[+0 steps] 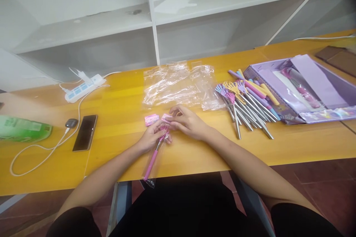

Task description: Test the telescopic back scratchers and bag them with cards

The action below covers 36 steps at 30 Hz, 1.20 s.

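- Your left hand [151, 137] is gripping the bagged scratcher [154, 155], handle pointing at the worktop's [119, 118] near edge.
- Your right hand [189, 122] is pinching the bag's pink header [166, 117].

Glossy clear plastic bags [178, 83], shiny metal-shafted scratchers [244, 109], smooth wooden table [119, 118]

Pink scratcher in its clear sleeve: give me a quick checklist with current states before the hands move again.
1. Left hand grips the pink scratcher near its claw end: ok.
2. Right hand touches the small pink card at the sleeve's top: ok.
3. Sleeve fully covers the handle: ok; its tail overhangs the table edge.
4. Sleeve mouth sealed: cannot tell.
5. Spare pink card close by: ok.
6. Clear bags and unpacked scratchers near: ok.
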{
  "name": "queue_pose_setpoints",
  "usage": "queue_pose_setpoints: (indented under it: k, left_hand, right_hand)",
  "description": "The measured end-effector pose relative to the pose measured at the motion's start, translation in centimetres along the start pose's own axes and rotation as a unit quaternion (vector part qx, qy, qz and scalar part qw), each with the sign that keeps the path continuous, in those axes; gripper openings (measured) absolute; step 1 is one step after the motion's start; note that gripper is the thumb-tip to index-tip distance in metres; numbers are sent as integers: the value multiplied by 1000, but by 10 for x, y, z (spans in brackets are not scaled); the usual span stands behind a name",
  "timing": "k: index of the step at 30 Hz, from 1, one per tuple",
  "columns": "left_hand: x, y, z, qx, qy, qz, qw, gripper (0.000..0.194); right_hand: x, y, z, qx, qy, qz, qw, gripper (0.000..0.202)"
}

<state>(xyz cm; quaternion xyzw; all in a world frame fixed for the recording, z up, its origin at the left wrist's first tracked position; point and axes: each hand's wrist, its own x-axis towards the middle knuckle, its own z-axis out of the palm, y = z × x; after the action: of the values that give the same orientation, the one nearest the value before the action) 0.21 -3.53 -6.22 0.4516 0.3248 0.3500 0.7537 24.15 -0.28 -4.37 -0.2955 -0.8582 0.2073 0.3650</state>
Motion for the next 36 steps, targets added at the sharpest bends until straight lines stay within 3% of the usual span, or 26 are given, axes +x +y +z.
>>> queue_pose_setpoints:
  k: [7, 13, 17, 19, 22, 25, 27, 31, 34, 36]
  left_hand:
    - [2, 3, 4, -24, 26, -13, 999, 56]
    - [3, 3, 10, -14, 70, -6, 997, 53]
    - [3, 8, 10, -24, 137, 31, 990, 49]
    - [3, 12, 7, -37, 171, 58, 983, 47]
    - [2, 18, 4, -61, 212, 96, 971, 47]
    - [-1, 23, 3, -94, 239, 121, 959, 46]
    - [-3, 26, 3, -121, 247, 125, 953, 46]
    - [-3, 31, -1, -164, 249, 122, 947, 43]
    - [-2, 35, -6, -179, 257, 133, 940, 36]
    - [-2, 37, -8, -181, 259, 140, 938, 31]
  right_hand:
    - [1, -4, -2, 25, -5, 6, 1000, 30]
    - [5, -18, -13, 44, 4, -5, 999, 24]
    - [-1, -50, -6, -15, 73, 89, 993, 32]
    - [-12, -75, 7, -37, 43, 145, 988, 29]
    - [-34, -113, 33, 21, -112, 211, 971, 32]
    - [-51, -138, 57, 35, -210, 229, 950, 54]
    - [-54, -143, 69, 8, -226, 203, 953, 61]
    - [-51, -136, 76, 41, -215, 153, 964, 29]
    - [-48, -131, 73, 144, -170, 203, 953, 27]
    - [-47, -127, 73, 250, -148, 271, 918, 31]
